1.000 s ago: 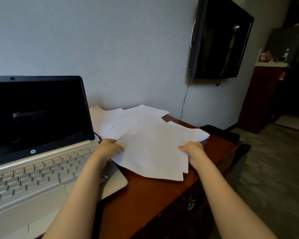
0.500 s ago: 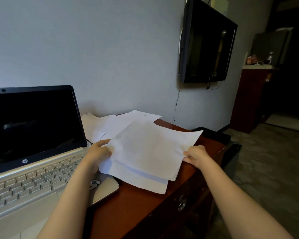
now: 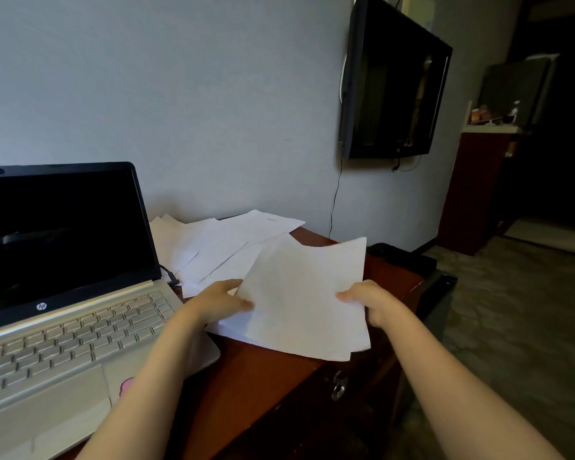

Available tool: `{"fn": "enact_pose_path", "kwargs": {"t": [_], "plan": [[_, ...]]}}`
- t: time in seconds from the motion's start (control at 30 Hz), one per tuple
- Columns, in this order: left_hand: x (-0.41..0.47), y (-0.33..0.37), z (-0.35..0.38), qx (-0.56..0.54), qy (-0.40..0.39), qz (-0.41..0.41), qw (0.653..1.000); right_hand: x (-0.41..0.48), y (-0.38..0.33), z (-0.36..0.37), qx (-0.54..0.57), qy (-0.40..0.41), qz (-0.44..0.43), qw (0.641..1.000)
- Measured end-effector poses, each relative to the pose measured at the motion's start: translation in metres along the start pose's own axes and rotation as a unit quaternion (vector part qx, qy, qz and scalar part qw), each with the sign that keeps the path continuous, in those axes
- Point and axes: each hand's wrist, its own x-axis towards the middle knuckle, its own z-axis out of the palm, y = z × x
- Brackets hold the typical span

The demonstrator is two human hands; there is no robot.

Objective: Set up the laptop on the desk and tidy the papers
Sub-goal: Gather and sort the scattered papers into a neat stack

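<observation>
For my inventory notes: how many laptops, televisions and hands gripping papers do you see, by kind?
Laptop: 1
Television: 1
Hands gripping the papers: 2, left hand and right hand
Total: 4

My feed is dim: soft, even light lies on the grey wall (image 3: 196, 94), and the held sheets (image 3: 306, 293) are the brightest thing I get, not blown out. The laptop screen (image 3: 57, 234) is black with a faint pale reflection, and the wall-mounted TV (image 3: 395, 88) carries one too. The right side sinks to near black. Edges lean with wide-angle bend, and the floor (image 3: 512, 310) looks smeared.
</observation>
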Motion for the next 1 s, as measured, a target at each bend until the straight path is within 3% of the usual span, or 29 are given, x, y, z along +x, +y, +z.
{"fn": "enact_pose_path", "kwargs": {"t": [0.1, 0.27, 0.37, 0.57, 1.0], "plan": [[0.005, 0.002, 0.010, -0.015, 0.025, 0.004, 1.000, 0.001, 0.000, -0.004, -0.032, 0.032, -0.029, 0.999], [0.006, 0.005, 0.015, -0.161, 0.093, -0.006, 0.983, -0.010, 0.008, -0.016, 0.095, 0.011, -0.095, 0.991], [-0.002, 0.013, 0.018, -0.219, 0.123, 0.042, 0.967, -0.019, 0.006, -0.015, 0.137, -0.007, -0.122, 0.983], [-0.011, 0.049, -0.002, -0.221, 0.200, 0.160, 0.941, -0.033, -0.041, -0.012, 0.137, 0.043, -0.224, 0.964], [-0.010, 0.074, -0.031, -0.284, 0.234, 0.227, 0.902, -0.034, -0.062, -0.001, 0.146, 0.014, -0.288, 0.946]]}}
